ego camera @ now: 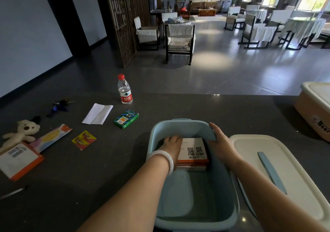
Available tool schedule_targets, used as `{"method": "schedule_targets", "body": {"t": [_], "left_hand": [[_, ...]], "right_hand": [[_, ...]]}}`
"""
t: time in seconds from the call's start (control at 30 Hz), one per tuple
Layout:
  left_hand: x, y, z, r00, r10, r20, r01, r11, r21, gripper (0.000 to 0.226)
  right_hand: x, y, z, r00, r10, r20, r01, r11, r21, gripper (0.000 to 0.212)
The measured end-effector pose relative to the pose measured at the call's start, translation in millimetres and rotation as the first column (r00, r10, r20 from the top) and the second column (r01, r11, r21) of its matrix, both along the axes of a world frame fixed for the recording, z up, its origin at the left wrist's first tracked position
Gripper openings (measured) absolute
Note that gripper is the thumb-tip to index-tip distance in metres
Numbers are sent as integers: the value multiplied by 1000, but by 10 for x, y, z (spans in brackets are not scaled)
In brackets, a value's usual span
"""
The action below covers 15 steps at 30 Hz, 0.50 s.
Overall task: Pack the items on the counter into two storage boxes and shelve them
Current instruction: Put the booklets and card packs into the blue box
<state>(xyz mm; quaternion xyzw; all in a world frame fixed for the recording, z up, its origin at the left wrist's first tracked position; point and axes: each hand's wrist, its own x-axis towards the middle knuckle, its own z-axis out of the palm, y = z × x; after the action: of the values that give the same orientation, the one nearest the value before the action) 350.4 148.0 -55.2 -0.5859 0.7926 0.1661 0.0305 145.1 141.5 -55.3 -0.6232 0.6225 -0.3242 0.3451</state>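
A light blue storage box (221, 192) stands open on the dark counter in front of me. Inside it lies a stack of two white-and-orange cartons (195, 153) with QR codes on top. My left hand (172, 146) reaches into the box and grips the left end of the top carton. My right hand (220, 141) rests with straight fingers against the box's right rim. The box's cream lid (294, 171) with a blue handle lies to the right. A second, peach storage box (314, 106) with a cream lid stands at far right.
Left on the counter: a water bottle (125, 90), a green card pack (126, 118), folded white paper (97, 113), a battery pack (84, 140), a colourful pouch (51, 137), a plush bear (21, 132), an orange-edged carton (18, 160), keys (60, 104), a pen (13, 192).
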Motion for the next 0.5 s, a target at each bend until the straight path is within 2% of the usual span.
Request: {"method": "schedule_targets", "body": {"t": [0.33,0.5], "left_hand": [[76,-35,-22,998,-46,-44,45,999,-11,121],[66,-5,-19,998,-49,40,49,999,12,123]], "right_hand": [[0,-19,-16,1000,-8,-9,8,1000,3,64],[0,-13,-22,1000,-12,0,12,1000,-14,63]]}}
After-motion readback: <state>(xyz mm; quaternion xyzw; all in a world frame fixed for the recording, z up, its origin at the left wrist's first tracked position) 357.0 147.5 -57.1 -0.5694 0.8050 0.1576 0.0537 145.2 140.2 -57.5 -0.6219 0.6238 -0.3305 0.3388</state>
